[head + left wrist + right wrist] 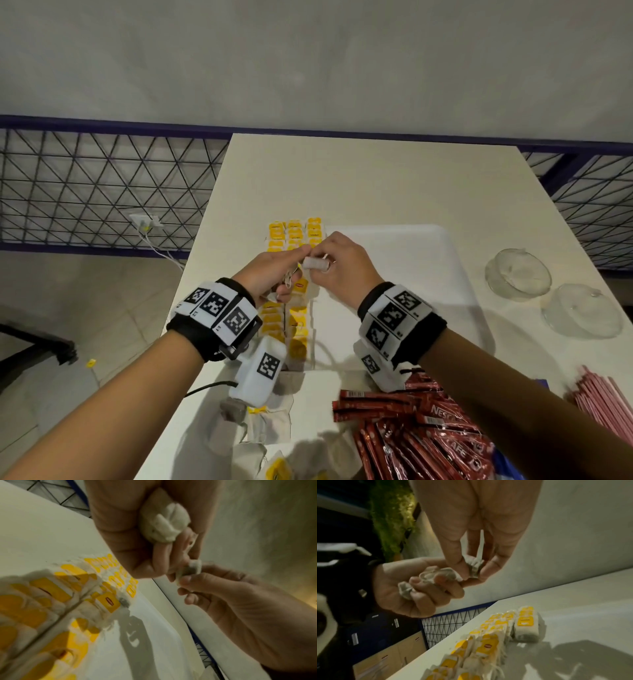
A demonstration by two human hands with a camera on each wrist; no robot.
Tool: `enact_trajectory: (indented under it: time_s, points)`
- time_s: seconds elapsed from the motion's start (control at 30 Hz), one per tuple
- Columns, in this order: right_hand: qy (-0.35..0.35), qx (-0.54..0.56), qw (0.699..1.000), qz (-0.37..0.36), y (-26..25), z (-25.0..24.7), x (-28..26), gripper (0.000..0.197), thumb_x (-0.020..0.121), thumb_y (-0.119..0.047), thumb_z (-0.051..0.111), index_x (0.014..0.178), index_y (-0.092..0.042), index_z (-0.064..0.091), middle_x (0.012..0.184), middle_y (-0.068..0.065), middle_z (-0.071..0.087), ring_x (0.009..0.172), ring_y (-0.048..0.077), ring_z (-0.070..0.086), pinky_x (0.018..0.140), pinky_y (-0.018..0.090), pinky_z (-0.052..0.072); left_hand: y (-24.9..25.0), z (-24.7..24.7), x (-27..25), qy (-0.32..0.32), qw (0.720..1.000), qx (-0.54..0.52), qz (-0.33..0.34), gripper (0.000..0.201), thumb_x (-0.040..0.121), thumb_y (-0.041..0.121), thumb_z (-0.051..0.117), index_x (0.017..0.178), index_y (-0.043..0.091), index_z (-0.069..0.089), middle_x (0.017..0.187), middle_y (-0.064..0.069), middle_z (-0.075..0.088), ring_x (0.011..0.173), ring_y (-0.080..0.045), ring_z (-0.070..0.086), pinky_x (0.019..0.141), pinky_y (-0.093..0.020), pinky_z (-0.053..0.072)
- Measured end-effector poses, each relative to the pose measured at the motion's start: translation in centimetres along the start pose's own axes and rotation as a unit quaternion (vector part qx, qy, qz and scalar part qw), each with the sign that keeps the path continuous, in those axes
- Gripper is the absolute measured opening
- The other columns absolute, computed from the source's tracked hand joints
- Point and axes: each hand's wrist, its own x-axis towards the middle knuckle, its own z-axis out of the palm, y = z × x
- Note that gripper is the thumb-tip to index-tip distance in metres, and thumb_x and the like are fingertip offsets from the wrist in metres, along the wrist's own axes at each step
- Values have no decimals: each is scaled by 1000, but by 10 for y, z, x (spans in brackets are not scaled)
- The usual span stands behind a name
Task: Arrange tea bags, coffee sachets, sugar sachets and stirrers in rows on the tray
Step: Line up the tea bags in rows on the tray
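Tea bags [297, 320] in rows on tray [428, 240], left hand [270, 275] clutching several, right hand [337, 265] pinching one [315, 263]

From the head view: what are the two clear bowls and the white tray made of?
Two clear bowls: probably glass, maybe clear plastic; transparent, with glossy highlights on the rims. White tray: likely plastic with a matte finish; rounded moulded corners, no glare.

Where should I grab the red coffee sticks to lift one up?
Probably from above, with a pinch grip across the narrow sides of a top coffee stick. They lie flat and piled on the table, so the long thin edges are what your fingers could likely reach.
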Motion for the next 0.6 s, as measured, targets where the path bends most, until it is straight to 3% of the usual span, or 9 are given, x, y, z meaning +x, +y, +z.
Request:
enact_trajectory:
  time_s: [0.13, 0.3, 0.4, 0.5, 0.6]
  points:
    - [-8, 27, 1000, 11, 4, -2, 0, 20, 75, -4, 71, 94, -1, 69, 93, 4, 44, 76, 17, 44, 65, 11, 34, 0, -2, 5, 7, 1000, -14, 0, 35, 96, 27, 49, 64, 11, 49, 37, 4, 41, 31, -9, 28, 39, -18, 22]
    - [13, 122, 985, 118, 17, -10, 8, 18, 82, -19, 68, 98, -11, 65, 81, -3, 56, 75, 13, 52, 75, 21, 43, -5, -6, 14, 11, 1000, 4, -4, 30, 96, 26, 50, 69, 13, 52, 42, 2, 45, 33, -11, 29, 41, -18, 24]
    - [-12, 168, 969, 179, 26, -11, 15, 19, 83, -27, 67, 98, -16, 63, 89, 3, 62, 82, 15, 56, 83, 31, 48, -7, -3, 17, -4, 1000, 16, -9, 33, 96, 29, 50, 67, 15, 53, 43, 3, 45, 32, -10, 30, 39, -18, 25]
    - [-43, 180, 961, 206, 32, -11, 19, 28, 85, -26, 65, 104, -6, 63, 83, 2, 60, 77, 17, 55, 69, 22, 46, -9, 2, 21, -11, 999, 37, -4, 33, 95, 31, 51, 67, 13, 52, 50, 1, 47, 31, -9, 31, 37, -17, 26]
    - [-39, 191, 957, 215, 41, -11, 22, 26, 86, -19, 64, 105, -1, 62, 73, -1, 54, 62, 9, 51, 55, 11, 43, -12, 5, 26, -16, 997, 76, 0, 36, 95, 32, 51, 65, 13, 51, 51, 2, 47, 31, -9, 32, 38, -18, 28]
